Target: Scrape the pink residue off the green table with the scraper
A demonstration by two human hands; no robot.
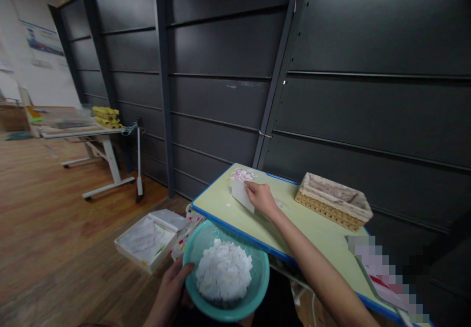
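Right grip [262, 198]: narrow, thumb and fingers pinched on the upper edge of a white card [241, 194]; the card stands tilted over the counter [215, 200], its far end just beside a loose pile of pale scraps [243, 174]; whether its lower edge touches the surface cannot be told. Left grip [175, 279]: holding the left rim of a green colander [263, 273], thumb over the rim; the fingers beneath are largely hidden. The colander sits at the near edge of the counter, lower than its top; it contains a heaped mound of white flakes [224, 270].

Counter top: pale yellow-green, with blue edging; a wicker basket [327, 208] with a cloth lining rests at the right of the far edge; a flat item [382, 278], partly masked by pixel blocks, lies at the right end. Floor, left of the colander: a white box [147, 241] with a raised lid. Background: dark metal panels [221, 47] behind the counter; at far left, a white-legged table [110, 157] bearing a yellow stack [106, 116].
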